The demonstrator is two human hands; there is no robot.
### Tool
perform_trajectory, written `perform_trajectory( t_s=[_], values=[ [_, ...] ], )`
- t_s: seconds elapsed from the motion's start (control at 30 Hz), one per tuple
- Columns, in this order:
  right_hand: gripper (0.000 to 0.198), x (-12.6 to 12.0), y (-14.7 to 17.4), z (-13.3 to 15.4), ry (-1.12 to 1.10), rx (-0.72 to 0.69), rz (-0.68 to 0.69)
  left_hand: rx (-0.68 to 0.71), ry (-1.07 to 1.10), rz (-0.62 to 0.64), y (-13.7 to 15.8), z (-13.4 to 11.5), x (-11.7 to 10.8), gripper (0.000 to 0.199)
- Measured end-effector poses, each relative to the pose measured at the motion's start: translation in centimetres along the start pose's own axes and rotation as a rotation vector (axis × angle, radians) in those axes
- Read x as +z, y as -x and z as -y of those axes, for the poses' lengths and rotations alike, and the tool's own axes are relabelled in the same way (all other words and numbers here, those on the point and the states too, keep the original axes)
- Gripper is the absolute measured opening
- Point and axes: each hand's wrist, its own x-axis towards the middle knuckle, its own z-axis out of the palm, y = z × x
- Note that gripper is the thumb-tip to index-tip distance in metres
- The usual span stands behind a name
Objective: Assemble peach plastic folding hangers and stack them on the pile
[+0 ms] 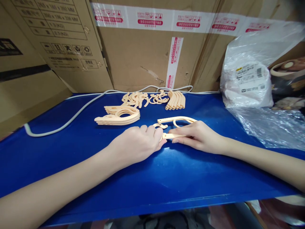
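My left hand (143,143) is closed, with thumb and fingers pinched at the near end of a cream plastic hanger arm (169,136). A curved hanger hook (161,126) shows just above these fingertips; whether they hold it too is hidden. My right hand (197,135) is closed on the other part of the same hanger arm, fingers above and thumb below. Just behind the hands lies another curved hanger arm (176,119) with a ring-shaped part, partly covered by my right hand.
Stacked folding-hanger pieces (119,119) lie left of centre on the blue table (133,190). Behind are loose hooks (135,98) and a row of curved arms (175,100). A white cable (78,116) runs along the back by cardboard boxes (143,54). Plastic-wrapped goods (247,82) stand right.
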Motion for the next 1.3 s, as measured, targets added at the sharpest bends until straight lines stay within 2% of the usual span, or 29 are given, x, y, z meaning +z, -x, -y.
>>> perform_trajectory(
  t_s=[0.3,0.47,0.67,1.3],
  values=[
    [0.030,-0.13,-0.19,0.12,-0.049,0.016,-0.008,-0.027,0.008,-0.005,-0.07,0.02,-0.18,0.036],
    [0.031,0.04,-0.11,0.16,0.059,-0.034,-0.019,-0.122,0.126,-0.039,-0.12,-0.25,0.24,0.032],
    [0.032,0.38,0.12,0.17,0.162,-0.065,-0.036,-0.215,0.268,-0.005,0.00,-0.43,0.42,0.028],
    [0.031,0.31,0.14,0.18,0.213,-0.085,-0.030,-0.251,0.376,0.030,0.08,-0.35,0.36,0.032]
  ],
)
